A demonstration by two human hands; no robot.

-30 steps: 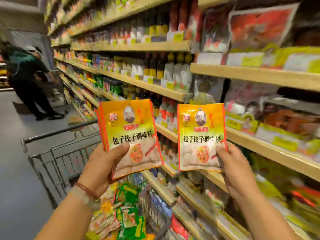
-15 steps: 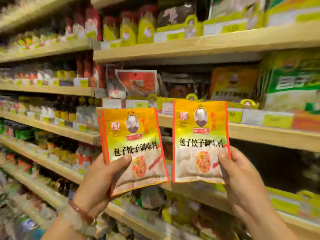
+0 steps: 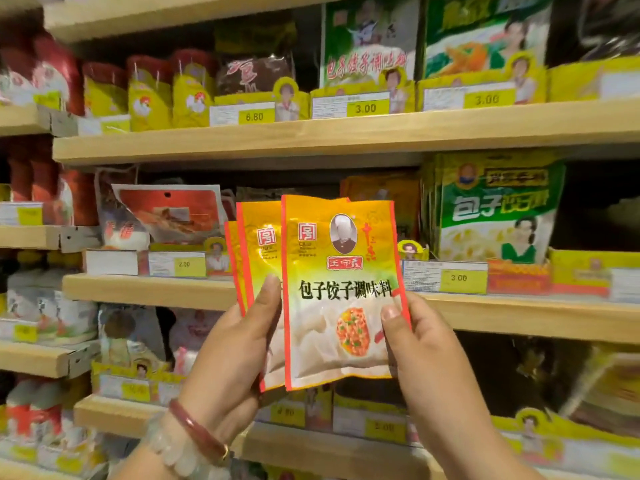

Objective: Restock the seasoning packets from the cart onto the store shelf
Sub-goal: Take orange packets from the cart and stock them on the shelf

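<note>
I hold a small stack of orange-and-yellow seasoning packets (image 3: 341, 292) upright in front of the middle store shelf (image 3: 152, 289). The front packet overlaps the ones behind it, whose left edges (image 3: 254, 244) fan out. My left hand (image 3: 239, 344) grips the rear packets, thumb on their face. My right hand (image 3: 412, 337) pinches the front packet's lower right edge. Behind the stack, a gap on the shelf holds matching orange packets (image 3: 381, 195). The cart is out of view.
Wooden shelves run above and below, fronted by yellow price tags (image 3: 459, 278). Green-and-white dumpling seasoning bags (image 3: 495, 216) stand to the right, red-and-white packets (image 3: 166, 213) to the left, yellow pouches (image 3: 149, 95) on the upper shelf.
The two hands have come together, so the separate packets now overlap as one stack. The view has swung from the aisle and cart to face the shelf closely.
</note>
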